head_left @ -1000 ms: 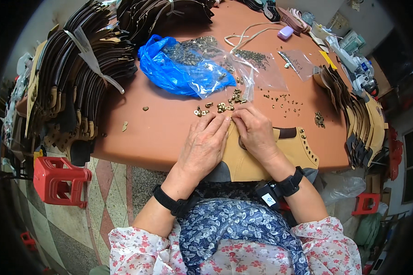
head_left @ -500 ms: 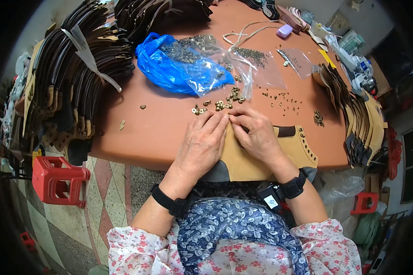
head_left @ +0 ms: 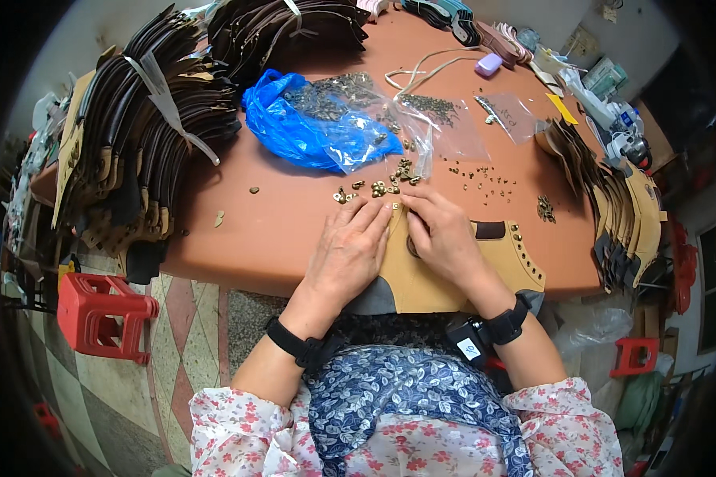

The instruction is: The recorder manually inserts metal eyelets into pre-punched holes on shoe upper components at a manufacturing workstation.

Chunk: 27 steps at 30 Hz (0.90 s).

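A tan leather piece [head_left: 507,269] with a dark patch and a row of small studs lies at the table's near edge. Both my hands rest on its far edge. My left hand [head_left: 348,253] lies flat with its fingers together, tips at the leather's top corner. My right hand [head_left: 440,231] presses beside it, fingers bent over the same spot. A small brass fitting sits right at my fingertips; whether I pinch it is hidden. Loose brass fittings [head_left: 379,188] lie just beyond my fingers.
A blue plastic bag [head_left: 296,127] and clear bags [head_left: 453,131] of metal parts sit mid-table. Stacks of dark leather pieces [head_left: 147,135] fill the left, tan stacks [head_left: 624,207] the right. Small studs [head_left: 485,175] are scattered. A red stool [head_left: 95,314] stands on the floor.
My hands stay on the leather's far edge; the fingertips have drawn closer together at the top corner. Nothing else has moved.
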### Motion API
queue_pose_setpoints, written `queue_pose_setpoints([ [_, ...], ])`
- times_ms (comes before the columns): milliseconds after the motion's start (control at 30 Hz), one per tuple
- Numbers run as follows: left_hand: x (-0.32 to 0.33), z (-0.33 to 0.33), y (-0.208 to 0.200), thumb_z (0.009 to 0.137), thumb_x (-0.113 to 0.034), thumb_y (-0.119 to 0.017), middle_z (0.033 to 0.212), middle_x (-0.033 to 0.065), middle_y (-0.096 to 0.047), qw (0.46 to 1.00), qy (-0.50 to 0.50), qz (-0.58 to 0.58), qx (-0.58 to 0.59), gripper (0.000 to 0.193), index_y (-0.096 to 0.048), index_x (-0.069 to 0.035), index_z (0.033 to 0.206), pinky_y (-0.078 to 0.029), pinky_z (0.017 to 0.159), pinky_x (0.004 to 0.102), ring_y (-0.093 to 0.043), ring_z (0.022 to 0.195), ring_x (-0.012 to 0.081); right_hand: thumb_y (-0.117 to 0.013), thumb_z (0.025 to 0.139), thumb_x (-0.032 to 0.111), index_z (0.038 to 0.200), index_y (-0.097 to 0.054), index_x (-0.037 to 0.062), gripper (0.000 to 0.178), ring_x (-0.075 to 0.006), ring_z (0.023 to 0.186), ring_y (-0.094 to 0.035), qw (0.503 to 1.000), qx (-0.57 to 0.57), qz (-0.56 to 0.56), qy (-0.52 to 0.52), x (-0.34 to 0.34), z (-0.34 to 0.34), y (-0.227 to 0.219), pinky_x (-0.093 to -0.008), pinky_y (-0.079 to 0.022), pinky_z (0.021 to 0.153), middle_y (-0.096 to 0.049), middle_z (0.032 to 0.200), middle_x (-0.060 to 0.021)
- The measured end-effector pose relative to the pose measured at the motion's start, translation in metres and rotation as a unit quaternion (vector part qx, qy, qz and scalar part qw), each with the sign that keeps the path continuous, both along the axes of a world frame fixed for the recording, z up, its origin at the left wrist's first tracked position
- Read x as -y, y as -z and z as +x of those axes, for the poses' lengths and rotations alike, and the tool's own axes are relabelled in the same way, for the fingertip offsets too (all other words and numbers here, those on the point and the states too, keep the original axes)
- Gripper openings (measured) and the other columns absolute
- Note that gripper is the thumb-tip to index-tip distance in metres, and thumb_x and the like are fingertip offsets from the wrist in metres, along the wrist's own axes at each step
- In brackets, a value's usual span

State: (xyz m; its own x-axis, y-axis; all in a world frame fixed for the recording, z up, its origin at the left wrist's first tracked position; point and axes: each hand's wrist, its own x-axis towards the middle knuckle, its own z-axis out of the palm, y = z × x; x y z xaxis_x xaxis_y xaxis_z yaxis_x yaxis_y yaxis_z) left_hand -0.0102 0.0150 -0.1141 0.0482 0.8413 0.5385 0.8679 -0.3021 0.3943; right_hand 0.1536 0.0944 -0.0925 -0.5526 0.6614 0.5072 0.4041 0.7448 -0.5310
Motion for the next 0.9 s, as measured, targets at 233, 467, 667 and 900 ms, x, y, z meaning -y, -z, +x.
queue_pose_setpoints([
  [233, 0.001, 0.001, 0.000, 0.092, -0.010, -0.064, 0.129, 0.0112, -0.063, 1.000, 0.000, -0.010, 0.003, 0.036, -0.065, -0.004, 0.127, -0.045, 0.100, 0.0433, -0.056, 0.122, 0.0310, -0.057, 0.086, 0.002, 0.115, -0.063, -0.0040, 0.030, -0.0340, 0.100, -0.063, 0.984, 0.143, 0.104, -0.006, 0.012, 0.000, 0.000, -0.0402, -0.050, 0.086, -0.063, 0.116, -0.0164],
  [467, 0.004, 0.003, -0.002, 0.091, -0.010, -0.064, 0.126, 0.0122, -0.064, 1.000, -0.012, 0.000, -0.008, 0.035, -0.065, -0.003, 0.125, -0.046, 0.098, 0.0431, -0.058, 0.119, 0.0317, -0.061, 0.086, 0.004, 0.112, -0.066, -0.0060, 0.029, -0.0308, 0.107, -0.062, 0.958, 0.261, 0.119, -0.008, 0.011, -0.003, -0.008, -0.0384, -0.049, 0.088, -0.064, 0.117, -0.0145],
  [667, 0.003, -0.001, -0.001, 0.089, -0.008, -0.066, 0.117, 0.0124, -0.067, 0.999, -0.006, 0.031, 0.029, 0.028, -0.068, -0.003, 0.116, -0.050, 0.092, 0.0416, -0.062, 0.109, 0.0321, -0.058, 0.085, 0.004, 0.104, -0.067, -0.0047, 0.023, -0.0309, 0.096, -0.063, 0.976, 0.172, 0.128, -0.026, 0.005, 0.001, -0.003, -0.0405, -0.050, 0.081, -0.064, 0.105, -0.0138],
  [900, 0.007, -0.039, -0.017, 0.086, -0.005, -0.067, 0.108, 0.0128, -0.066, 0.992, -0.102, -0.009, 0.068, 0.021, -0.070, -0.003, 0.107, -0.052, 0.086, 0.0414, -0.062, 0.100, 0.0328, -0.056, 0.089, 0.003, 0.121, -0.061, -0.0039, 0.034, -0.0367, 0.107, -0.062, 0.992, 0.118, 0.049, -0.007, 0.004, 0.008, 0.000, -0.0441, -0.050, 0.093, -0.062, 0.126, -0.0179],
])
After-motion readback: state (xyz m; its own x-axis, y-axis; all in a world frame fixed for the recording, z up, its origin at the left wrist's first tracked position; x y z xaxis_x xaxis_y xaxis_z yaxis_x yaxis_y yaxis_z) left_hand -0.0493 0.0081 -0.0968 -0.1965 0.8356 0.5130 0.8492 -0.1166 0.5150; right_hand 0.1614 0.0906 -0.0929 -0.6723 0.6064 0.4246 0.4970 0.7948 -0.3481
